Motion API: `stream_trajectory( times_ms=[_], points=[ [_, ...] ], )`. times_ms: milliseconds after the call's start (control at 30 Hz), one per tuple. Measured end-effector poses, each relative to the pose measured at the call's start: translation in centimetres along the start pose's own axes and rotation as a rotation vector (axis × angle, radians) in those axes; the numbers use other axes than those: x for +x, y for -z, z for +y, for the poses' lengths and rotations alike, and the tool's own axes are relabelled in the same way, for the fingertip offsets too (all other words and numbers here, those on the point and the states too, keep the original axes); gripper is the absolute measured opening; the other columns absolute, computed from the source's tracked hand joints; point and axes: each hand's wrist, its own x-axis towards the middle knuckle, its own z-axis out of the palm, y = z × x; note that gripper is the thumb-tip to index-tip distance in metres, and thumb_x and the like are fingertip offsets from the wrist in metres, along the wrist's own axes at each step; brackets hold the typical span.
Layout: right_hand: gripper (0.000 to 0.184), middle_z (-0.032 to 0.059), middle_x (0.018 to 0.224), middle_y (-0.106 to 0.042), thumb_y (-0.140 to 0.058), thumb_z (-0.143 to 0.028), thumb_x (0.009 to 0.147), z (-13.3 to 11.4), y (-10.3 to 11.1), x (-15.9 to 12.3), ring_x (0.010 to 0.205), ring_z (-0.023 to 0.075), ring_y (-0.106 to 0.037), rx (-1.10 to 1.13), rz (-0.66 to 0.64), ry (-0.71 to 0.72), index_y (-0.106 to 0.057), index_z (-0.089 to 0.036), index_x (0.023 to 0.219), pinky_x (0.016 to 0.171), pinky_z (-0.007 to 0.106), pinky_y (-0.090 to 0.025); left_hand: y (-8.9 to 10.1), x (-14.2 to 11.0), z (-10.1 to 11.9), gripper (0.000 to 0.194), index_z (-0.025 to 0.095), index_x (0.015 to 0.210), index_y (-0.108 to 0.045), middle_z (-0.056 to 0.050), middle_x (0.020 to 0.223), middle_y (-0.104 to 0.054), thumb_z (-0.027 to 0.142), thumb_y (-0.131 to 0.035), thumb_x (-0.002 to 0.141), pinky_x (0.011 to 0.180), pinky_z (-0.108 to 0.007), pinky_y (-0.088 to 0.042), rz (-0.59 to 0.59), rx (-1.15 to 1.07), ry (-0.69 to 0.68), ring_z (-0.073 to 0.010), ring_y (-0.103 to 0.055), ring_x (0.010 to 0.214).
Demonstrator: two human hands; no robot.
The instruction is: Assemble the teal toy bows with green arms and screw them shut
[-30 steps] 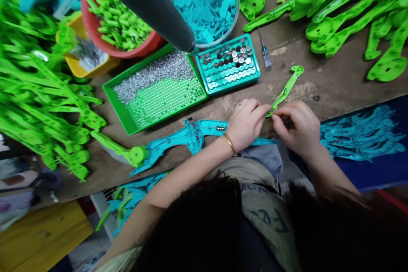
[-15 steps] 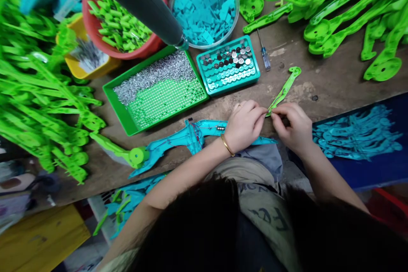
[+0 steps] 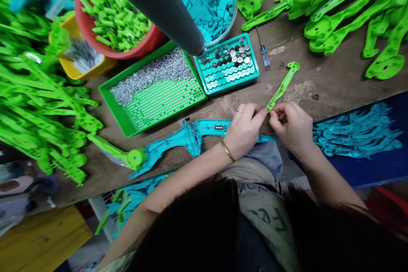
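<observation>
My left hand (image 3: 244, 129) and my right hand (image 3: 291, 127) meet at the near end of a thin green plastic strip (image 3: 282, 84), which points up and away over the worktable (image 3: 318, 80). Both hands pinch that end with closed fingers. Under my left hand lies a long turquoise plastic shell (image 3: 188, 136) with wires and a small metal part inside. A gold bangle sits on my left wrist.
Behind the hands stand a turquoise tray of round metal discs (image 3: 228, 63), a green tray of small metal pieces (image 3: 153, 89), a small screwdriver (image 3: 263, 49), a red bowl of green parts (image 3: 111, 17) and a clear bowl of turquoise parts (image 3: 207, 0). Green plastic arms (image 3: 344, 12) are piled left and right. A blue bin of turquoise parts (image 3: 357, 136) sits at right.
The hands stay pinched on the strip's near end and have shifted slightly left and up in the picture. The view has tilted a little.
</observation>
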Motion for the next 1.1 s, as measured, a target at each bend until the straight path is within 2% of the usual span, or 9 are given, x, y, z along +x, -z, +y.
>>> stream_trajectory(
  times_ms=[100,233,367,633,733,867,1000,1100],
  points=[
    [0.007,0.0003,0.07,-0.062,-0.057,-0.018,0.084,0.0,-0.2,0.2,0.06,0.0143,-0.054,0.006,-0.005,-0.014,-0.056,-0.021,0.078,0.057,0.027,-0.043,-0.3,-0.2,-0.1,0.032,0.011,0.117,-0.063,-0.01,0.1,-0.063,0.016,-0.036,0.101,0.084,-0.03,-0.049,-0.004,-0.051,-0.004,-0.0186,-0.055,0.094],
    [0.008,0.0006,0.07,-0.061,-0.057,-0.019,0.084,0.1,-0.3,0.4,0.061,0.0146,-0.055,0.008,-0.005,0.003,-0.055,-0.021,0.077,0.058,0.027,-0.044,-0.5,-0.3,-0.3,0.031,0.009,0.116,-0.063,-0.01,0.098,-0.065,0.016,-0.038,0.1,0.084,-0.029,-0.051,0.027,-0.058,-0.029,-0.0183,-0.057,0.093],
    [0.009,0.0011,0.07,-0.061,-0.057,-0.02,0.086,0.1,-0.3,0.6,0.062,0.0156,-0.055,-0.015,-0.031,0.026,-0.055,-0.022,0.078,0.06,0.029,-0.044,-0.5,-0.3,-0.4,0.03,0.011,0.116,-0.063,-0.011,0.101,-0.066,0.016,-0.038,0.1,0.085,-0.031,-0.052,0.002,-0.08,-0.011,-0.0182,-0.059,0.095],
    [0.017,0.0058,0.074,-0.063,-0.049,-0.022,0.094,-0.3,0.4,1.2,0.072,0.0199,-0.056,-0.161,-0.13,0.157,-0.058,-0.02,0.08,0.066,0.033,-0.04,-0.3,-0.1,-0.3,0.032,0.01,0.114,-0.064,-0.012,0.103,-0.067,0.015,-0.036,0.1,0.088,-0.034,-0.053,-0.035,-0.112,0.004,-0.0196,-0.06,0.096],
    [0.017,0.0074,0.079,-0.065,-0.047,-0.02,0.095,-0.6,0.6,0.9,0.073,0.0202,-0.055,-0.261,-0.15,0.227,-0.062,-0.018,0.085,0.065,0.034,-0.038,-0.2,-0.1,-0.4,0.032,0.011,0.112,-0.064,-0.011,0.102,-0.067,0.015,-0.035,0.099,0.088,-0.033,-0.053,-0.031,-0.095,-0.005,-0.0193,-0.06,0.096],
    [0.022,0.0103,0.089,-0.069,-0.043,-0.015,0.095,-1.1,0.7,0.0,0.074,0.0213,-0.054,-0.331,-0.195,0.294,-0.064,-0.014,0.102,0.064,0.036,-0.035,-0.1,0.0,-0.4,0.032,0.01,0.113,-0.064,-0.011,0.101,-0.066,0.014,-0.035,0.099,0.088,-0.033,-0.052,-0.028,-0.098,-0.021,-0.0189,-0.059,0.095],
    [0.027,0.0104,0.099,-0.07,-0.045,-0.017,0.095,-0.6,0.7,-0.8,0.083,0.022,-0.057,-0.229,-0.19,0.212,-0.062,-0.017,0.116,0.068,0.037,-0.035,0.0,0.2,-0.4,0.034,0.011,0.116,-0.063,-0.012,0.103,-0.065,0.016,-0.034,0.099,0.087,-0.035,-0.052,-0.077,-0.118,-0.001,-0.0203,-0.058,0.097],
    [0.027,0.0064,0.098,-0.07,-0.049,-0.019,0.094,0.4,0.6,-1.2,0.085,0.0194,-0.058,-0.07,-0.146,0.17,-0.062,-0.021,0.117,0.071,0.034,-0.038,0.0,0.2,-0.4,0.032,0.009,0.113,-0.064,-0.013,0.1,-0.065,0.016,-0.037,0.098,0.084,-0.034,-0.052,-0.048,-0.107,-0.017,-0.0209,-0.057,0.094]
  ],
)
